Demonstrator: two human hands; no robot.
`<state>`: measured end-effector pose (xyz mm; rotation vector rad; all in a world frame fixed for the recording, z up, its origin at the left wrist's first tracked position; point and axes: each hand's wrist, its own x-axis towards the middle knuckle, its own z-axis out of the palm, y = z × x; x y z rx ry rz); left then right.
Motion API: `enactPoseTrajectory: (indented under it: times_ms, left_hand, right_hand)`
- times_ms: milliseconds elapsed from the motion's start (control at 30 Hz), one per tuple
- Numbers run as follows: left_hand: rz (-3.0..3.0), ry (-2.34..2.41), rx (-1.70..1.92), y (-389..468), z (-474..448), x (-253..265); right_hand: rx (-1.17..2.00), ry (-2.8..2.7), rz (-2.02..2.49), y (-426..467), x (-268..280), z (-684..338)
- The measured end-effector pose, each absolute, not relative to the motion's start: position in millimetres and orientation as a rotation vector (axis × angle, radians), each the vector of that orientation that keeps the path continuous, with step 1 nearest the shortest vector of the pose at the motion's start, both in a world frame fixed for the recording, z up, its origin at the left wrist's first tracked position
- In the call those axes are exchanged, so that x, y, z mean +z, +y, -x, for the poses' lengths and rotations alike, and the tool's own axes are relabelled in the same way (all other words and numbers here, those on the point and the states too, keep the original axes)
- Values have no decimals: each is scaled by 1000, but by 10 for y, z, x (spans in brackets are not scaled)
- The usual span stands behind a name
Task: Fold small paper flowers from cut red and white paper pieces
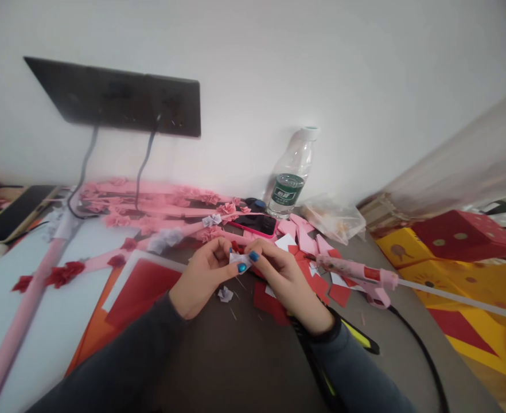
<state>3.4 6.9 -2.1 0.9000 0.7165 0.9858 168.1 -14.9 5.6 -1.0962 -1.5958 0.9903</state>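
Observation:
A small piece of white paper (pixel 238 259) is pinched between my two hands above the dark table. My left hand (pixel 205 274) grips its left side with thumb and fingers. On the other side my right hand (pixel 276 275) holds it between thumb and forefinger. Just below the left fingers lies a small crumpled white paper flower (pixel 225 294). Red paper squares (pixel 272 301) are scattered under and beside the right wrist. Behind the hands a phone in a pink case (pixel 257 224) lies on the table.
A pink glue gun (pixel 356 272) with a black cord lies at right, near a yellow-and-black cutter (pixel 360 335). A water bottle (pixel 288 178) stands by the wall. Pink wrapped sticks with paper flowers (pixel 66 275) span the left. Yellow boxes (pixel 459 281) stand at the right.

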Motion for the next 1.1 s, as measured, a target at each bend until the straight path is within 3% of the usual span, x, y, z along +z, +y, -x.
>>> enactPoseTrajectory:
  times_ms: [233,1100]
  left_hand:
    - [-979,843,1049,94,-5,-97]
    - [-1241,901,1012,38,5,-32]
  right_hand:
    - [651,-1606,1096,-177,132,-1681]
    - [744,-1763,1123,-135,116,-1696]
